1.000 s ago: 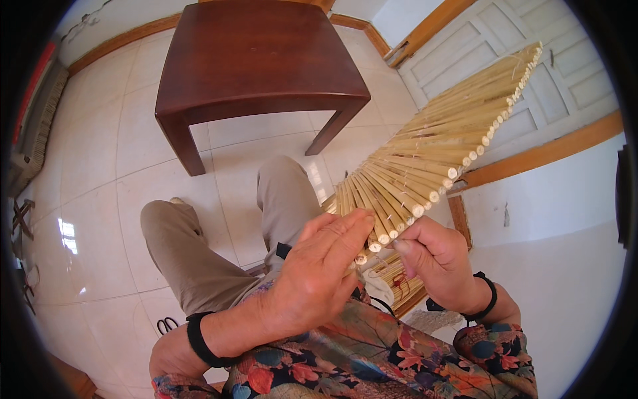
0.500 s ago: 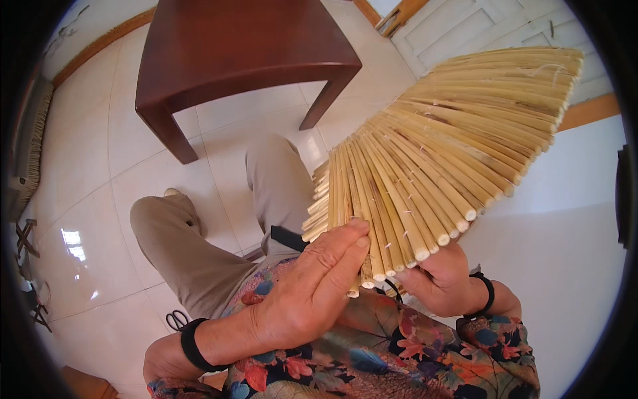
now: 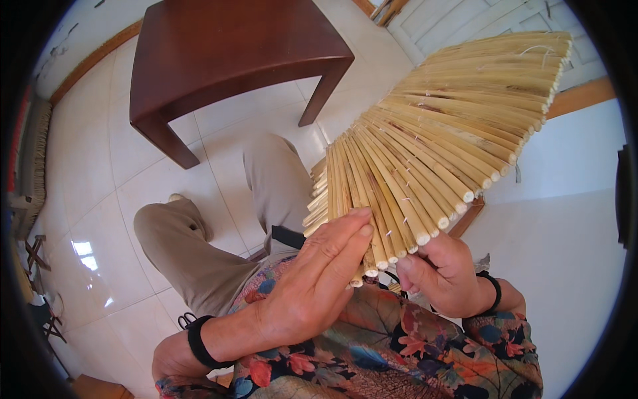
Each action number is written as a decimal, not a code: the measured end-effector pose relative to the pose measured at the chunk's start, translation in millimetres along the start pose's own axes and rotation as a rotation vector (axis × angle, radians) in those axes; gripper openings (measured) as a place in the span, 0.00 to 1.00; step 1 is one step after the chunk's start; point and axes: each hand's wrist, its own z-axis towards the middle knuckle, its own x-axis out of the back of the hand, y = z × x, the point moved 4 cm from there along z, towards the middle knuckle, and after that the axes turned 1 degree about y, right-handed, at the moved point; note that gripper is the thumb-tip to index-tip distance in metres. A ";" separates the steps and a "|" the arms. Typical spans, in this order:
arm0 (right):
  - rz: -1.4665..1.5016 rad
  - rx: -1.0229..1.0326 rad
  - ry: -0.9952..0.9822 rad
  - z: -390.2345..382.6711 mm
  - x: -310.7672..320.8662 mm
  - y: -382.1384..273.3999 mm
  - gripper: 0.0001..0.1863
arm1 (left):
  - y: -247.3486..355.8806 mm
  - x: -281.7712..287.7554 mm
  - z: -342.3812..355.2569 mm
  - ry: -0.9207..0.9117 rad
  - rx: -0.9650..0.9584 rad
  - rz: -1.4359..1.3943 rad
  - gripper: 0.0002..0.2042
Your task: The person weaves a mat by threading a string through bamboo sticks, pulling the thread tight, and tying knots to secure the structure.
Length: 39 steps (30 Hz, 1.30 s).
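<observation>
A curtain-like mat of straw-coloured stalks (image 3: pixel 438 126), bound with white thread stitches, fans out from my lap toward the upper right. My left hand (image 3: pixel 309 279) lies over its near left end, fingers together on top of the stalks and thumb out of sight; it grips the mat there. Just below the cut stalk ends is my right hand (image 3: pixel 442 276), its fingers curled closed against the mat's near edge. Whatever sits between those fingers is too small or hidden to make out. More stalks of the mat show beneath, left of my left hand.
A dark red wooden table (image 3: pixel 232 46) stands ahead on the tiled floor (image 3: pixel 86 199). My bent legs (image 3: pixel 193 246) are below the mat. A white panelled door (image 3: pixel 452 30) is at the upper right. Black scissor-like loops (image 3: pixel 187 320) show beside my left wrist.
My right hand has come further out from under the stalk ends, its fingers more curled. My left hand keeps its place on the mat. The whole view has shifted slightly.
</observation>
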 end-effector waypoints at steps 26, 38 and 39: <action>0.034 -0.064 0.086 27.2 16.6 -22.5 0.21 | -13.1 -18.4 22.6 0.087 0.022 0.045 0.30; 0.098 -0.247 0.205 34.4 16.2 -17.6 0.19 | -15.6 -22.8 28.3 0.135 0.011 0.055 0.28; 0.115 -0.255 0.200 34.6 15.5 -17.4 0.18 | -15.6 -22.8 27.9 0.140 0.008 0.047 0.28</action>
